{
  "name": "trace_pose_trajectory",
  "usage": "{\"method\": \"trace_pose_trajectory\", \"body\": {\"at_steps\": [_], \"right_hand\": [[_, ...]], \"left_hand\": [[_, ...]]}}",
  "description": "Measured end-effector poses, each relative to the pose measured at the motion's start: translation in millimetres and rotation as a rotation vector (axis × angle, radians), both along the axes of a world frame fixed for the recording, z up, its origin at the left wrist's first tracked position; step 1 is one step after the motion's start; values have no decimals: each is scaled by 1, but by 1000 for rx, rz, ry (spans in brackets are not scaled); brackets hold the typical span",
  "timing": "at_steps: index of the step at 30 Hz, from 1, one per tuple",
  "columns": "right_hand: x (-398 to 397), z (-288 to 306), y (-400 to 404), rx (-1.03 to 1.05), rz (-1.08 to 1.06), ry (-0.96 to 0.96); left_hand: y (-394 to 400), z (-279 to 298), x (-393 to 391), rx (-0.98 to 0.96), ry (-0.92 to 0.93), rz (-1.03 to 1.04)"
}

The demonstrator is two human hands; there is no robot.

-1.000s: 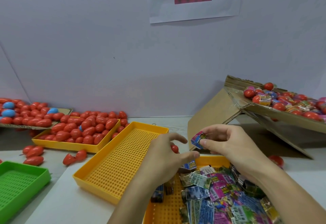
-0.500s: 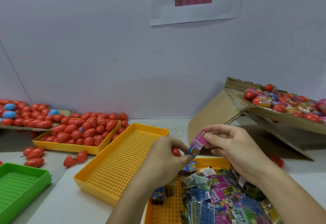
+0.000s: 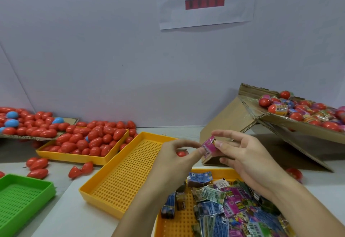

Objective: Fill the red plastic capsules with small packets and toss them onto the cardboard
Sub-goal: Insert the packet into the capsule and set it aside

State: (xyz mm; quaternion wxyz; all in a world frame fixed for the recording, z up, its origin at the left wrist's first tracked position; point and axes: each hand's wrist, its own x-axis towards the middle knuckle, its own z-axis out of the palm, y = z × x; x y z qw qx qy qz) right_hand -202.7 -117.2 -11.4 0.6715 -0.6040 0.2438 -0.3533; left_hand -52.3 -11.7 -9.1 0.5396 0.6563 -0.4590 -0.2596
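Observation:
My right hand (image 3: 248,160) pinches a small pink packet (image 3: 209,148) between thumb and forefinger, above the table's middle. My left hand (image 3: 173,160) is curled around a red capsule (image 3: 182,154), mostly hidden by the fingers, and its thumb tip touches the packet's lower end. Below my hands, a yellow tray (image 3: 184,221) holds a heap of colourful packets (image 3: 233,205). The sloped cardboard (image 3: 283,123) at the right carries several red capsules mixed with packets.
An empty yellow tray (image 3: 130,171) lies left of my hands. Behind it stands a yellow tray (image 3: 74,159) heaped with red capsules, beside a flat cardboard sheet (image 3: 71,120) with more. A green tray (image 3: 22,199) sits front left. Loose capsules (image 3: 80,169) lie about.
My hands have come together. The right hand turned the packet from its blue side to its pink side and brought it down against my left thumb.

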Motion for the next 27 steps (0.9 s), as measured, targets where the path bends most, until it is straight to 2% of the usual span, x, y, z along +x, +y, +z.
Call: {"method": "trace_pose_trajectory", "body": {"at_steps": [5, 9, 17, 24, 27], "right_hand": [[3, -1, 1, -4, 39, -33], [1, -3, 0, -31, 35, -35], [-3, 0, 4, -298, 31, 166], [-6, 6, 6, -409, 131, 175], [-6, 6, 5, -392, 145, 126]], "left_hand": [[1, 2, 1, -84, 160, -2], [1, 2, 2, -110, 216, 9], [1, 1, 2, -37, 142, -90], [3, 1, 3, 7, 111, -166], [4, 1, 3, 22, 101, -177]]}}
